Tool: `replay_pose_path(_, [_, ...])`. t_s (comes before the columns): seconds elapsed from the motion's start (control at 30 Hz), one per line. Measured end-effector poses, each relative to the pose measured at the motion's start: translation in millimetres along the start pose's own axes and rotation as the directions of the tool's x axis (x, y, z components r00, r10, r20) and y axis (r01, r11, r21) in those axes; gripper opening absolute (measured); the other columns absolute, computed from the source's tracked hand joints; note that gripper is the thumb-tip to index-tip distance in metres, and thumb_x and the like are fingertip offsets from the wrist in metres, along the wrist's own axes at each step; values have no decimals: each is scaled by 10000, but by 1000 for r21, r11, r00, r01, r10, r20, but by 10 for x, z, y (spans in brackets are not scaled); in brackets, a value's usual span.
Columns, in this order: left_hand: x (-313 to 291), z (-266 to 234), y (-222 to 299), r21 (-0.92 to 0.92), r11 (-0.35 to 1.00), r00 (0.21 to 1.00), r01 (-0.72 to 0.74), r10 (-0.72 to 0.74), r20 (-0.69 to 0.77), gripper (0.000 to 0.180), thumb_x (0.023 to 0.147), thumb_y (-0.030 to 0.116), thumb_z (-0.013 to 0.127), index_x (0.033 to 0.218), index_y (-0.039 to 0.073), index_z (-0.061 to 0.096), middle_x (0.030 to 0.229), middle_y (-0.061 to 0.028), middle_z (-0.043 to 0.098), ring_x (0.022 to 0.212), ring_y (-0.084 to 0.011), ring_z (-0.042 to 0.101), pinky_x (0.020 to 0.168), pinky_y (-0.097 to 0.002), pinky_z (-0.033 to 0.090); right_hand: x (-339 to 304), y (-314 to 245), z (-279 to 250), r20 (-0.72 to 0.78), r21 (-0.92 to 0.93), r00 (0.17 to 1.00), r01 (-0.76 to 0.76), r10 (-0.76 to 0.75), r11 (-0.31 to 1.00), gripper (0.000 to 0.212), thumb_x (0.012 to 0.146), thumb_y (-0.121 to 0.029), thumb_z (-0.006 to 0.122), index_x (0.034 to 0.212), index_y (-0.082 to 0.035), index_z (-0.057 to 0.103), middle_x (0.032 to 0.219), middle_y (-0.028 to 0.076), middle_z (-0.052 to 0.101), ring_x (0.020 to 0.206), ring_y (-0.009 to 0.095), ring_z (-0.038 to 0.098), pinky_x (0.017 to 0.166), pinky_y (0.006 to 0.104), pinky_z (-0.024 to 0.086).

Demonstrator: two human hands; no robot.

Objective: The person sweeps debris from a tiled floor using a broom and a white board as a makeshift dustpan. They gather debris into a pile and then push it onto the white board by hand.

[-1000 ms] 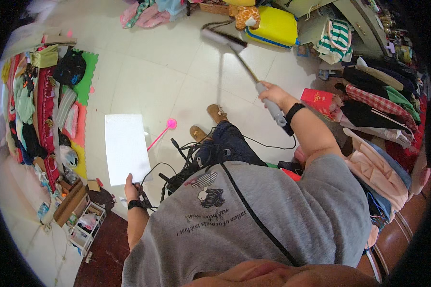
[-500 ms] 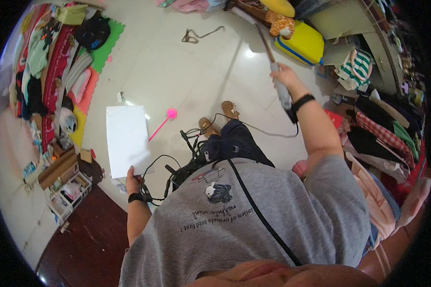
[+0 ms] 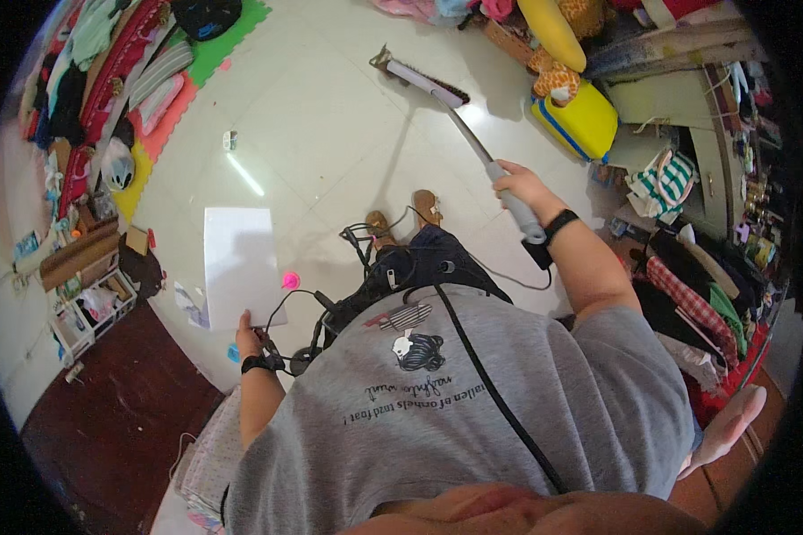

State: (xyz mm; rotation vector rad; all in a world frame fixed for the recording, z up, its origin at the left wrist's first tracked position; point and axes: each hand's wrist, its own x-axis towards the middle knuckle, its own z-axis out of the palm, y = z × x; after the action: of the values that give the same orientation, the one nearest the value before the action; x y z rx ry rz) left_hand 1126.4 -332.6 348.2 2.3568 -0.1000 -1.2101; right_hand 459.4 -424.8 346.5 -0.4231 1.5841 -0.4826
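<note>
In my right hand, fingers wrapped round the grey handle, is a long-handled broom. Its pale, dark-bristled head rests on the floor ahead of me. A crumpled brown strap lies against the far left end of that head. My left hand pinches the lower edge of a white sheet or thin board, which hangs out over the floor. Close by the sheet's right edge shows the round end of a pink stick; the rest of it is hidden.
A small pale object lies on the tiled floor. At right are a yellow suitcase, a giraffe-patterned soft toy and heaped clothes. Left hold coloured foam mats and a white rack. Cables hang at my waist.
The broom head has come nearer and left, against the brown strap. My view has shifted. The pink stick is now mostly hidden beside the sheet. Both hands keep their grips.
</note>
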Motion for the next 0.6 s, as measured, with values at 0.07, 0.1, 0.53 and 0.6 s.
replay_pose_path(0.07, [52, -98, -88, -34, 999, 1000, -3, 3, -1, 385, 839, 437, 582, 625, 139, 465, 466, 4, 376, 351, -153, 335, 357, -298, 284, -115, -88, -237, 13, 48, 1000, 25, -26, 999, 704, 719, -60, 619, 1369, -7, 356, 811, 126, 583, 641, 210, 580, 531, 354, 509])
replay_pose_path(0.1, [58, -161, -146, -51, 999, 1000, -4, 4, -7, 386, 840, 436, 581, 627, 137, 463, 465, 2, 374, 350, -156, 336, 355, -300, 284, -130, -173, -294, 4, 21, 1000, 24, -24, 999, 700, 727, -67, 616, 1372, -6, 353, 795, 119, 583, 619, 206, 573, 520, 344, 499])
replay_pose_path(0.53, [-330, -335, -503, -112, 992, 998, 60, -63, -31, 475, 780, 532, 620, 644, 104, 465, 485, -42, 429, 351, -205, 397, 348, -333, 362, 1551, -670, 840, 91, -271, 995, 69, -46, 960, 379, 703, -102, 616, 1034, 49, 509, 794, 123, 564, 628, 246, 550, 538, 391, 469])
replay_pose_path(0.6, [-423, -311, -487, -142, 985, 995, 98, -101, -18, 396, 804, 474, 613, 658, 128, 486, 500, -4, 414, 385, -171, 387, 375, -299, 342, 1289, -609, 1239, 121, -258, 992, 73, -43, 963, 444, 695, -90, 614, 1098, 57, 501, 859, 138, 560, 697, 248, 564, 560, 387, 471])
